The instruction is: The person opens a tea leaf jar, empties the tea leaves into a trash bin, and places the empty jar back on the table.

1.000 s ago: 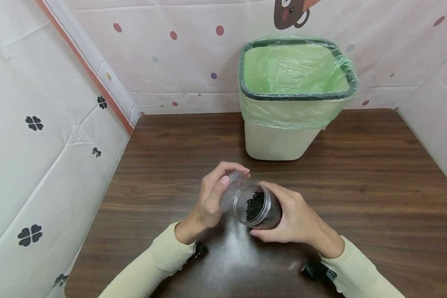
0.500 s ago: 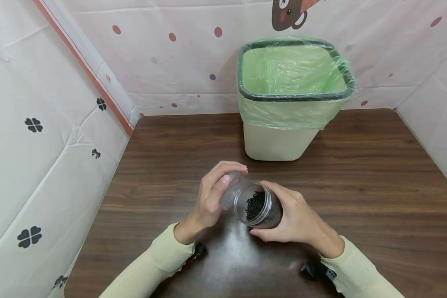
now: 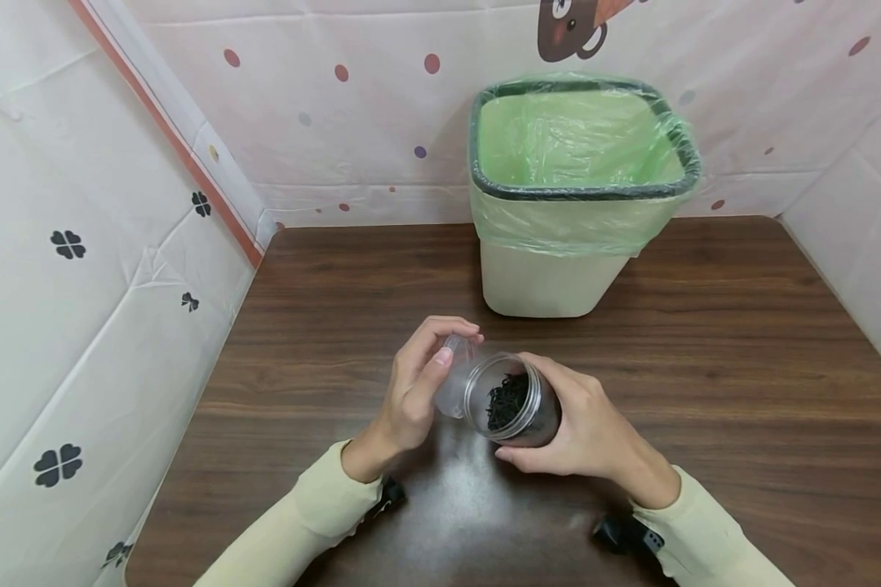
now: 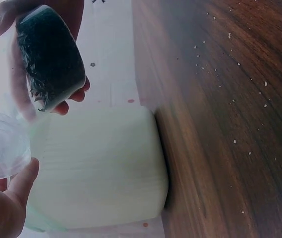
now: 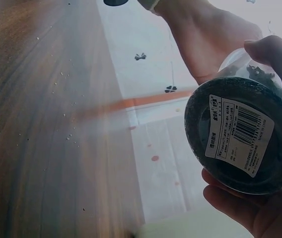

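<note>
My right hand (image 3: 591, 424) grips a clear round jar (image 3: 545, 420) by its side, thumb below and fingers over the far side. The jar is uncapped and tilted, its mouth turned left and up. Dark, thin, twisted shreds that look like dry tea leaves (image 3: 508, 401) lie inside it. A printed barcode label (image 5: 240, 136) is stuck on the jar's base in the right wrist view. My left hand (image 3: 413, 391) pinches a clear plastic lid (image 3: 453, 383) between thumb and fingers, close beside the jar's mouth. In the left wrist view, the lid (image 4: 4, 148) appears apart from the jar (image 4: 56, 57).
A pale bin (image 3: 546, 281) with a green plastic liner (image 3: 580, 220) stands on the brown wooden table (image 3: 352, 277) beyond my hands. Patterned white sheets (image 3: 323, 114) surround the table at the back and sides. Both wrist views show small pale specks floating over the table area.
My left hand has drawn the lid slightly left, away from the jar's mouth. My right hand has shifted the jar a little to the right. The bin has stayed put.
</note>
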`<control>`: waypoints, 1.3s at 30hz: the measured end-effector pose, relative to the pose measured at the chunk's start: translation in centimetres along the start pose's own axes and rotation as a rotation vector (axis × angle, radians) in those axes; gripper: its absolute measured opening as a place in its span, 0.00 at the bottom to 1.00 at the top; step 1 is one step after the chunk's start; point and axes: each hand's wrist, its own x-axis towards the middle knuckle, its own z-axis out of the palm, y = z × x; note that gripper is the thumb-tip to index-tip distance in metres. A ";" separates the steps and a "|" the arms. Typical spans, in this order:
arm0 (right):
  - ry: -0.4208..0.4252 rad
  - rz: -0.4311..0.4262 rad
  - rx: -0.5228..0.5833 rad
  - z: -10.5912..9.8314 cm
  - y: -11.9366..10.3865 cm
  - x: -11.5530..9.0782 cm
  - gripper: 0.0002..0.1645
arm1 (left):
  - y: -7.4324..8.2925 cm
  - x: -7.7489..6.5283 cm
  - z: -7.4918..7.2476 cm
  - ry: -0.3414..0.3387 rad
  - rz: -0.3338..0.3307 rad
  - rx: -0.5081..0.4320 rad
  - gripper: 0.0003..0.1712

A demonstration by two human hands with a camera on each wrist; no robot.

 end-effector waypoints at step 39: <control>0.099 -0.019 0.006 -0.8 0.6 -0.1 0.57 | -0.5 -0.8 0.0 0.051 -0.102 -0.170 0.22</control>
